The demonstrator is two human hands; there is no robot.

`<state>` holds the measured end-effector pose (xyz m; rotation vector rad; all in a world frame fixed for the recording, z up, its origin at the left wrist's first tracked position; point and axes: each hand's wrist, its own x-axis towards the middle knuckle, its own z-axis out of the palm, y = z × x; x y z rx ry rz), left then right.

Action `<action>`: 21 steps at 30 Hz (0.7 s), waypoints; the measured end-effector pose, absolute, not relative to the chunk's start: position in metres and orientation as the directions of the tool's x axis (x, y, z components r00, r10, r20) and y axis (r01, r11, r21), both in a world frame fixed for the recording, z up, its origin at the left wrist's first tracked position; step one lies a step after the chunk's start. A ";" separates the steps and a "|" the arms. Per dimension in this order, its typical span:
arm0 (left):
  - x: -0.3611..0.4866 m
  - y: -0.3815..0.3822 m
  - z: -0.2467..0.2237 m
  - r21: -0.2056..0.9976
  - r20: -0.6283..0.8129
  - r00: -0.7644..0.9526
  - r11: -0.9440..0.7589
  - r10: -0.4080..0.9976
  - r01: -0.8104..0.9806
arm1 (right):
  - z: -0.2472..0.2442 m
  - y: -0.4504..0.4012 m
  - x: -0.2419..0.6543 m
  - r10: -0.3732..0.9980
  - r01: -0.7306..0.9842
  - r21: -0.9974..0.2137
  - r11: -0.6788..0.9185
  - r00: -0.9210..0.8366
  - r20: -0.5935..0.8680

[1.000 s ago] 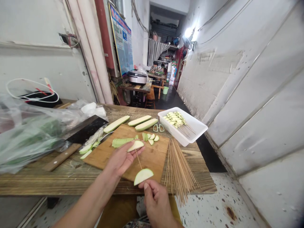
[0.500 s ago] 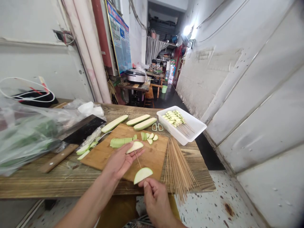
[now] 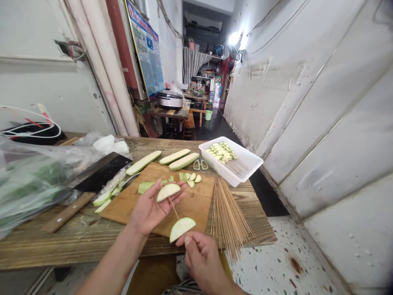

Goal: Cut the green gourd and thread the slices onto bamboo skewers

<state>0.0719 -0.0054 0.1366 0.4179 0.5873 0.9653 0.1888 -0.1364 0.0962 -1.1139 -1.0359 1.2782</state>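
Observation:
A bamboo skewer (image 3: 173,208) carries two half-moon slices of pale green squash. The upper slice (image 3: 168,191) is at its far end, in front of the fingers of my left hand (image 3: 150,209). That hand is palm up with its fingers stretched out; whether they touch the slice I cannot tell. Lower on the skewer is the second slice (image 3: 182,229), just above my right hand (image 3: 204,256), whose thumb and fingers pinch the skewer. Under the hands lies a wooden cutting board (image 3: 196,205) with cut squash pieces (image 3: 190,178) at its far side.
Squash halves (image 3: 143,162) lie behind the board, near scissors (image 3: 200,164). To the right are loose bamboo skewers (image 3: 230,221) and a white tub (image 3: 251,159) of filled skewers. A cleaver (image 3: 104,172) and plastic bag (image 3: 27,180) lie left. A person (image 3: 194,85) sits far back.
My left hand's fingers have straightened and spread behind the upper slice. Both hands and the skewer shift slightly left in view, along with the whole scene. My right hand keeps its pinch.

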 end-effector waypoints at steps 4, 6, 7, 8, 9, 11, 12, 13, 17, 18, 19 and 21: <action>0.077 -0.013 0.131 0.542 -0.235 0.441 0.493 0.866 -0.681 | 0.091 -0.139 0.190 0.997 -0.220 -0.974 -0.051 0.040 -0.061; 0.079 -0.015 0.131 0.566 -0.254 0.428 0.492 0.867 -0.661 | 0.089 -0.141 0.190 0.997 -0.161 -0.986 -0.042 0.062 -0.052; 0.080 -0.016 0.131 0.581 -0.260 0.423 0.491 0.868 -0.649 | 0.088 -0.141 0.191 0.996 -0.120 -0.992 -0.033 0.073 -0.042; 0.080 -0.017 0.131 0.595 -0.262 0.417 0.486 0.870 -0.640 | 0.088 -0.142 0.191 0.996 -0.077 -0.997 -0.026 0.082 -0.032; 0.081 -0.018 0.131 0.607 -0.257 0.407 0.474 0.876 -0.637 | 0.088 -0.142 0.191 0.996 -0.037 -0.999 -0.017 0.090 -0.020; 0.082 -0.020 0.132 0.627 -0.241 0.373 0.437 0.896 -0.645 | 0.089 -0.143 0.192 0.994 0.025 -1.000 0.001 0.105 0.004; 0.082 -0.022 0.132 0.634 -0.232 0.353 0.416 0.906 -0.652 | 0.090 -0.144 0.192 0.994 0.048 -0.999 0.011 0.113 0.016; 0.083 -0.023 0.132 0.641 -0.225 0.335 0.398 0.915 -0.656 | 0.091 -0.144 0.192 0.992 0.068 -0.998 0.019 0.120 0.027; 0.086 -0.028 0.135 0.664 -0.225 0.306 0.375 0.925 -0.647 | 0.099 -0.146 0.191 0.990 0.111 -0.993 0.037 0.129 0.051; 0.086 -0.029 0.136 0.670 -0.227 0.305 0.376 0.925 -0.640 | 0.101 -0.146 0.190 0.991 0.116 -0.992 0.040 0.126 0.055; 0.086 -0.030 0.137 0.679 -0.227 0.303 0.374 0.926 -0.632 | 0.103 -0.145 0.190 0.991 0.118 -0.992 0.044 0.123 0.059; 0.085 -0.031 0.139 0.698 -0.218 0.300 0.363 0.929 -0.618 | 0.105 -0.145 0.190 0.990 0.124 -0.991 0.052 0.123 0.068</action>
